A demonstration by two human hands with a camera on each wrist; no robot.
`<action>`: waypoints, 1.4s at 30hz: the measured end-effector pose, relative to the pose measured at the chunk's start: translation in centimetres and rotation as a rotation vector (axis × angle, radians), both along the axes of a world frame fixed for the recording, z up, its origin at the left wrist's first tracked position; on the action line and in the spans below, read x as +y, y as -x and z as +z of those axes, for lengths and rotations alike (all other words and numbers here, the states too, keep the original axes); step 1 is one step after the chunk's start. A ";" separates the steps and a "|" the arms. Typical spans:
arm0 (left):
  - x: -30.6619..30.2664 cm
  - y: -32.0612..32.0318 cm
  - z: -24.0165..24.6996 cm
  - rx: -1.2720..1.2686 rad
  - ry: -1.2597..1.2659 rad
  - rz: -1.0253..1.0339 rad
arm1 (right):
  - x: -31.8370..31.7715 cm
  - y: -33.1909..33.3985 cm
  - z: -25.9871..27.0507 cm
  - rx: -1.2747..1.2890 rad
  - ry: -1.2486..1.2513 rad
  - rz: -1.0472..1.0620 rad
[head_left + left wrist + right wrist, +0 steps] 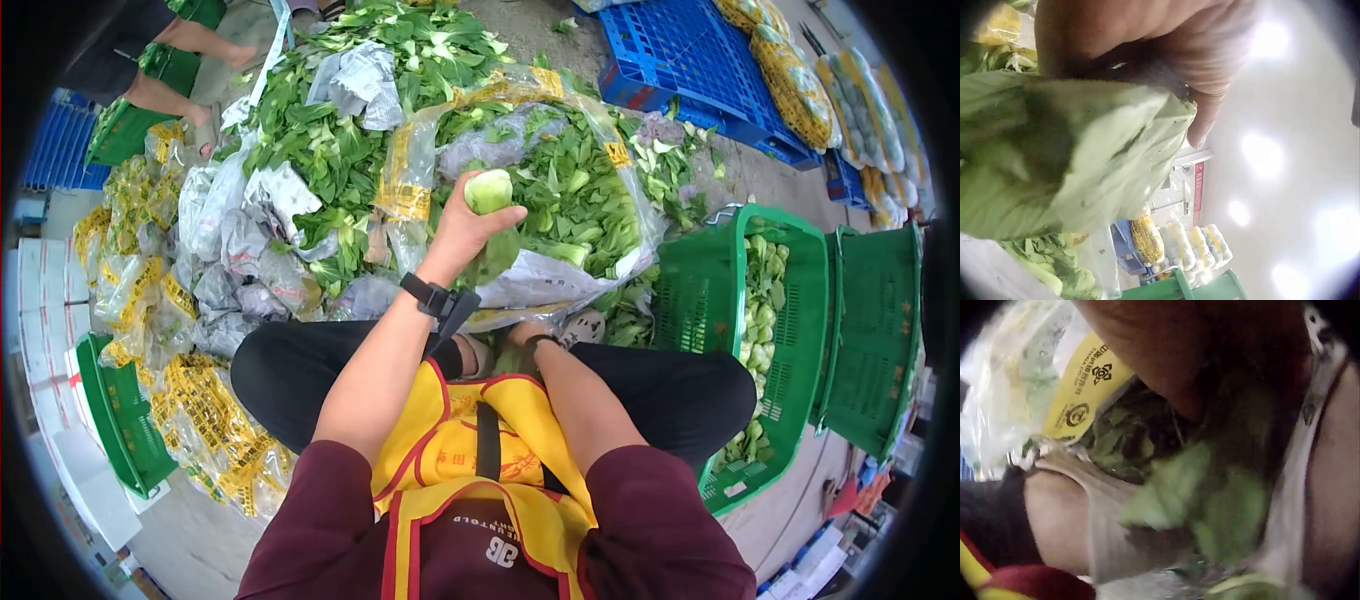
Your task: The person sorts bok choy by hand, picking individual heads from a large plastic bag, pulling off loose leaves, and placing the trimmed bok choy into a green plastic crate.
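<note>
My left hand [462, 232] grips a head of bok choy [489, 192] with its pale cut base upward and its leaves hanging below the fist. In the left wrist view, the broad green leaves spread close under the fingers and thumb. Down between the shins is my right hand [532, 333], partly hidden by its own wrist and shadow. Below it in the right wrist view, loose green leaves [1169, 490] are motion-blurred; I cannot tell whether the fingers hold them. In front of both hands lies a clear plastic bag [625, 205] with yellow printed bands, its mouth wide around more bok choy [580, 180].
A green crate [690, 290] holding bok choy stands at the right, beside another green crate [875, 340]. Heaped greens [430, 50] cover the floor ahead. Crumpled plastic bags [240, 250] lie left. A blue pallet [690, 65] is at upper right; another person's leg [190, 40] shows upper left.
</note>
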State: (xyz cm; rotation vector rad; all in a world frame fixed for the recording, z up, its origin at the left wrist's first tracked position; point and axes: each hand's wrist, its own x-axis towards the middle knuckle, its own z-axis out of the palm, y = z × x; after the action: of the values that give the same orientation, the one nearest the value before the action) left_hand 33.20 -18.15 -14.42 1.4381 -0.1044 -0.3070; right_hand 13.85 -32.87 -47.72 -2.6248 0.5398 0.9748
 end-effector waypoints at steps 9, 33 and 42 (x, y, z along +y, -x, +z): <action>1.9 -0.6 0.5 0.479 0.782 -0.245 | -0.6 -6.2 27.5 0.270 -0.653 0.447; -5.1 5.2 0.4 0.407 0.483 -0.196 | -7.8 -10.3 39.0 -0.589 -0.924 -0.227; -2.2 6.1 3.9 0.307 0.251 -0.499 | -9.0 -11.3 37.2 -0.688 -0.666 -0.254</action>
State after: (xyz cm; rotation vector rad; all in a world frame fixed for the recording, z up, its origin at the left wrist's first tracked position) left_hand 27.10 -20.33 -10.53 1.0867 -0.2433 -0.8880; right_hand 25.16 -41.83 -10.50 -2.0223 0.2875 0.0944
